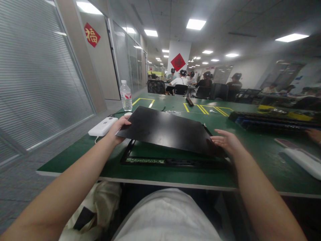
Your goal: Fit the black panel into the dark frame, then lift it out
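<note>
Though beyond the black panel (168, 129), legible 福 (92, 35)

one head-worn view, forward and down over a green table (150, 174)

a single camera sits on the wearer's head, above the white shirt (167, 217) at the near edge, and faces ahead with a downward tilt. the left hand (120, 129), the right hand (227, 142) and the black panel (165, 130) are close, around the middle, with both forearms (67, 187) running in from the near left and near right. the wide field also takes in blinds (37, 67) on the left, seated people (181, 81) and a white pillar (180, 47) far off, and ceiling lights (196, 24) above.
</note>
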Demonstrator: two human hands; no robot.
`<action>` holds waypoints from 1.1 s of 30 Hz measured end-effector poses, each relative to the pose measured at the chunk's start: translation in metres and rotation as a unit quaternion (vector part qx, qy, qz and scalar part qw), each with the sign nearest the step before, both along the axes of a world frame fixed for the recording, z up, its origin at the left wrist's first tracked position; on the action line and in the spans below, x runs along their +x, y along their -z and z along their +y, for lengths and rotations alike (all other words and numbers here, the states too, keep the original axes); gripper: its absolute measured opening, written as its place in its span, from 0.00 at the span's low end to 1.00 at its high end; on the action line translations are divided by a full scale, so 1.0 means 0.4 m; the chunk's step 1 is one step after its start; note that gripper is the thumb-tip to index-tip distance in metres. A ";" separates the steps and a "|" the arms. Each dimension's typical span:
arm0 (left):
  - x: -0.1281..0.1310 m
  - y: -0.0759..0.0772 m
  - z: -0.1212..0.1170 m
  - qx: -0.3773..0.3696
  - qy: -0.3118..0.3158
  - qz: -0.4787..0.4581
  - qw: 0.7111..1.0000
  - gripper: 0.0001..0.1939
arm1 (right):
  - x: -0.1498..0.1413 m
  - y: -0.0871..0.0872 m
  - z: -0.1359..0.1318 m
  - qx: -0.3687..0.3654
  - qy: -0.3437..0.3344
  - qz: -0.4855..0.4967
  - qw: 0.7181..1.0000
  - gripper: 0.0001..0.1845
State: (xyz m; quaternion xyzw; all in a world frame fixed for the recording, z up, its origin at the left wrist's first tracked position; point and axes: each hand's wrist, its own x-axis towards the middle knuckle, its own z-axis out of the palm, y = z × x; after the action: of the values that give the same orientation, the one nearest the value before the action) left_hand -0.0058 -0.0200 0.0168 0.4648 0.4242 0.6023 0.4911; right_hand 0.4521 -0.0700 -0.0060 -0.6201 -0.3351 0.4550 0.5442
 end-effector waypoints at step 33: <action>0.011 0.027 -0.004 -0.096 0.044 0.045 0.993 0.30 | 0.003 0.020 0.013 0.004 0.086 -0.115 0.990 0.09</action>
State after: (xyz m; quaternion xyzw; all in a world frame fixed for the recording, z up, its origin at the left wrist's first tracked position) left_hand -0.0014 -0.0217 0.0058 0.4597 0.4811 0.5153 0.5401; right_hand 0.4532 -0.0649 -0.0140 -0.6923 -0.3428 0.3310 0.5419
